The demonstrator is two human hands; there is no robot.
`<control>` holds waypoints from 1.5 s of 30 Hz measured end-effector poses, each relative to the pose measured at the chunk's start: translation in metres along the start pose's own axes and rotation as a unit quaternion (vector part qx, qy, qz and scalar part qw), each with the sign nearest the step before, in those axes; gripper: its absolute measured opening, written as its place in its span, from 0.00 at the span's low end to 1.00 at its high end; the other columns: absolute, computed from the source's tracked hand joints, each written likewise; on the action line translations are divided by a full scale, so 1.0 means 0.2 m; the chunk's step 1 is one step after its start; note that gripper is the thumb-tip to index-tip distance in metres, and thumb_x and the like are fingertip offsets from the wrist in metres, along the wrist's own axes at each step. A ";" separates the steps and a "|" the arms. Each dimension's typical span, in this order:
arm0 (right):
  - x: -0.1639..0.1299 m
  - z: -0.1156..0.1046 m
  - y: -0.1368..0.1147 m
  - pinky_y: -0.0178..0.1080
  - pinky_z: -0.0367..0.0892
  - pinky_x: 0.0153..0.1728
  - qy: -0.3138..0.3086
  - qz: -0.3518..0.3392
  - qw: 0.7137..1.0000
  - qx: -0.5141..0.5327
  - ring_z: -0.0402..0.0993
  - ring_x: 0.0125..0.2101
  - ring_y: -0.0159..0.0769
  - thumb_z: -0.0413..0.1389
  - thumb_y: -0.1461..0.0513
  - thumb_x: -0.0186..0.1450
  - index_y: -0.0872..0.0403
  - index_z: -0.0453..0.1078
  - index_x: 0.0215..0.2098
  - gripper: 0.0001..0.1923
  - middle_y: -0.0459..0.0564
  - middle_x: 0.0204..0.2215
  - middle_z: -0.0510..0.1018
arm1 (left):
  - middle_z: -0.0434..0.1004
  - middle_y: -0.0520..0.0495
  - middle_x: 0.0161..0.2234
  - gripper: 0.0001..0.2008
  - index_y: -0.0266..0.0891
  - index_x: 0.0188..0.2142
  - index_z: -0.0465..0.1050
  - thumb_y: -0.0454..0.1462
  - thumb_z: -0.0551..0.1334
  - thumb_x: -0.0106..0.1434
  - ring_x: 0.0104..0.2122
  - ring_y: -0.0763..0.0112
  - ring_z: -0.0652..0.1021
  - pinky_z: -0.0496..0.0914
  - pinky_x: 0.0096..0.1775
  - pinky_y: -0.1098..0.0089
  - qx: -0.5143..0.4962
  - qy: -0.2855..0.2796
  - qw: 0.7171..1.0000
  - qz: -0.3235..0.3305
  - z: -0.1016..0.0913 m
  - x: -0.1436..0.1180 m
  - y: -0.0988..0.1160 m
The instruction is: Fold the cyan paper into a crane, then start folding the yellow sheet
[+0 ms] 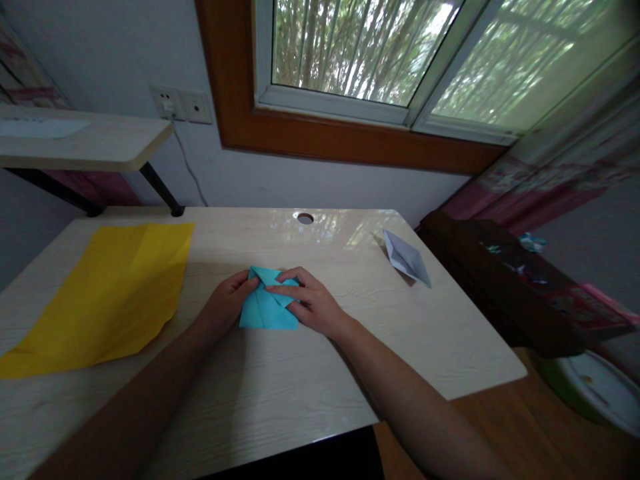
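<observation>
Head view: A pale table (pixel 300 380) stretches below a window (pixel 345 50), a yellow sheet (pixel 115 293) lying across its left side. Mid-table, the right hand (pixel 317 303) rests parted fingers on a folded blue paper (pixel 267 311), its upper left edge pinched by the left hand (pixel 225 303). A folded white paper (pixel 406 256) sits near the right edge.
</observation>
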State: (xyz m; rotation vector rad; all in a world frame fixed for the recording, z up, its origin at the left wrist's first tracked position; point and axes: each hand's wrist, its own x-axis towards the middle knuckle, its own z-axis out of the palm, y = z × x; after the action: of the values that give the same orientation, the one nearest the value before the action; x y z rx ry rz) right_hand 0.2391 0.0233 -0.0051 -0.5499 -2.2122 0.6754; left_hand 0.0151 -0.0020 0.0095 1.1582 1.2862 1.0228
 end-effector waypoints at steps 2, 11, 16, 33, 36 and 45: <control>0.00 0.00 -0.01 0.48 0.72 0.53 -0.012 0.001 1.000 -0.007 0.71 0.53 0.41 0.54 0.69 0.69 0.38 0.69 0.63 0.28 0.53 0.53 0.70 | 0.78 0.52 0.26 0.17 0.37 0.34 0.78 0.49 0.66 0.58 0.25 0.67 0.74 0.68 0.28 0.70 0.006 0.012 1.000 -0.002 0.00 0.00 0.01; 0.00 -0.01 -0.03 0.48 0.72 0.53 -0.015 0.006 1.000 0.001 0.72 0.53 0.42 0.54 0.68 0.67 0.41 0.69 0.63 0.28 0.54 0.54 0.71 | 0.77 0.51 0.30 0.18 0.39 0.35 0.76 0.51 0.63 0.65 0.29 0.67 0.75 0.71 0.34 0.68 -0.034 0.006 0.999 0.015 -0.01 0.00 -0.03; 0.01 -0.01 -0.04 0.49 0.72 0.52 -0.016 -0.006 1.000 0.018 0.72 0.52 0.42 0.53 0.70 0.64 0.43 0.70 0.62 0.30 0.54 0.54 0.71 | 0.71 0.55 0.25 0.19 0.40 0.32 0.73 0.53 0.66 0.61 0.24 0.71 0.70 0.65 0.27 0.72 -0.028 0.008 1.000 -0.002 -0.01 0.01 -0.06; 0.03 -0.01 -0.04 0.41 0.73 0.43 0.009 0.021 0.999 0.037 0.76 0.39 0.37 0.62 0.57 0.68 0.52 0.76 0.37 0.07 0.52 0.39 0.77 | 0.60 0.57 0.24 0.17 0.40 0.24 0.65 0.48 0.65 0.61 0.27 0.72 0.63 0.59 0.30 0.71 0.108 0.089 0.987 0.077 -0.02 0.00 0.00; 0.03 0.01 -0.01 0.40 0.72 0.40 0.047 0.037 0.998 0.014 0.75 0.37 0.36 0.63 0.58 0.68 0.52 0.74 0.33 0.07 0.51 0.36 0.76 | 0.61 0.57 0.24 0.16 0.40 0.26 0.67 0.48 0.65 0.61 0.26 0.72 0.64 0.60 0.30 0.71 0.084 0.073 0.991 0.068 -0.03 0.00 -0.02; 0.03 0.00 0.01 0.43 0.72 0.44 0.189 0.086 0.978 -0.031 0.71 0.46 0.39 0.65 0.63 0.65 0.48 0.74 0.43 0.09 0.51 0.43 0.70 | 0.61 0.58 0.19 0.18 0.39 0.25 0.68 0.49 0.64 0.63 0.21 0.75 0.63 0.56 0.25 0.72 0.067 0.011 0.997 0.039 -0.05 0.02 -0.07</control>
State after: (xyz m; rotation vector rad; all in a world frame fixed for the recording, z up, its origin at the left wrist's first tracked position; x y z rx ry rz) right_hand 0.2364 0.0283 -0.0039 -0.8349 -1.8478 0.5382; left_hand 0.0045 0.0009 -0.0036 1.3117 1.3528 1.0217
